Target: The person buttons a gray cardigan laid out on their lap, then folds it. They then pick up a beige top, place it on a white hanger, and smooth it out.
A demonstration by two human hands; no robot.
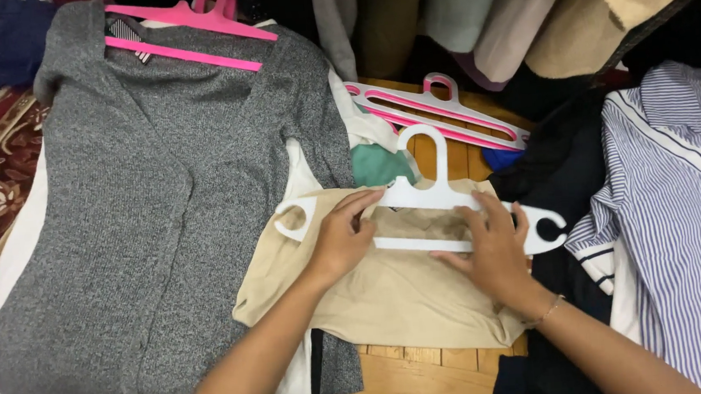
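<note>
Beige and soft, a thin top (390, 289) lies crumpled on the wooden floor (417, 377), with a white plastic hanger (428, 191) resting on its upper edge. The left hand (343, 239) has its fingers loosely bent over the hanger's left shoulder and the cloth beneath; the right hand (494, 249) lies with fingers spread flat on the hanger's lower bar and right side. Neither hand is closed tight. To the left spreads a speckled grey knit cardigan (162, 202) on a bright pink hanger (191, 27). Above the hands lie two more pale and pink hangers (443, 112). A blue-and-white striped shirt (681, 223) lies on the right. No box or basket is in view.
</note>
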